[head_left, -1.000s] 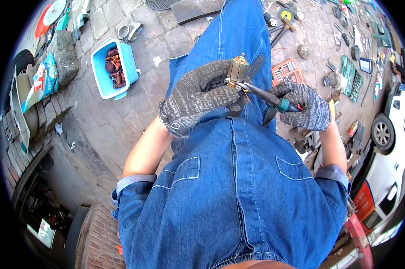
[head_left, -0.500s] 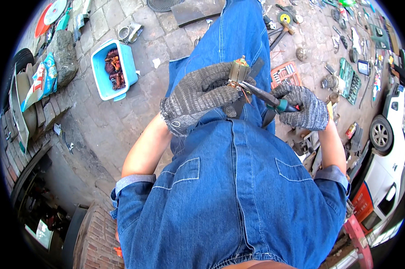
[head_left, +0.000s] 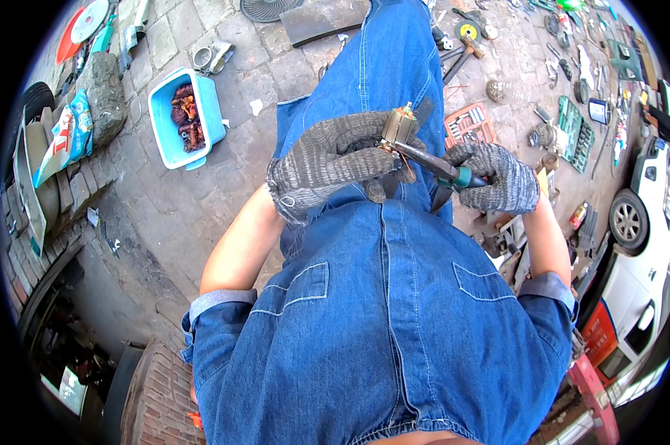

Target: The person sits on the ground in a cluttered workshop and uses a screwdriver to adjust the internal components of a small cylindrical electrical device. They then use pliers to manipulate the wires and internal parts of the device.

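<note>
My left hand [head_left: 327, 163], in a grey knitted glove, grips a small metal motor rotor [head_left: 399, 126] above my denim-covered lap. My right hand [head_left: 498, 178], also gloved, is closed on the green-and-black handle of a pair of pliers [head_left: 446, 172]. The pliers' metal jaws reach to the lower end of the rotor, where a thin copper-coloured wire hangs down. Whether the jaw tips grip anything is too small to tell.
On the paving stand a blue tub [head_left: 213, 111] of copper coils at left, a stone block [head_left: 104, 100] and a bag [head_left: 70, 137]. To the right lie an orange tool case [head_left: 468, 122], a green socket case [head_left: 579, 148], a hammer [head_left: 465, 55] and scattered tools. A white car [head_left: 642, 282] borders the right.
The rotor in my left hand has moved slightly right and down and tilted a little. The pliers and my right hand have shifted slightly left, still at the rotor's lower end.
</note>
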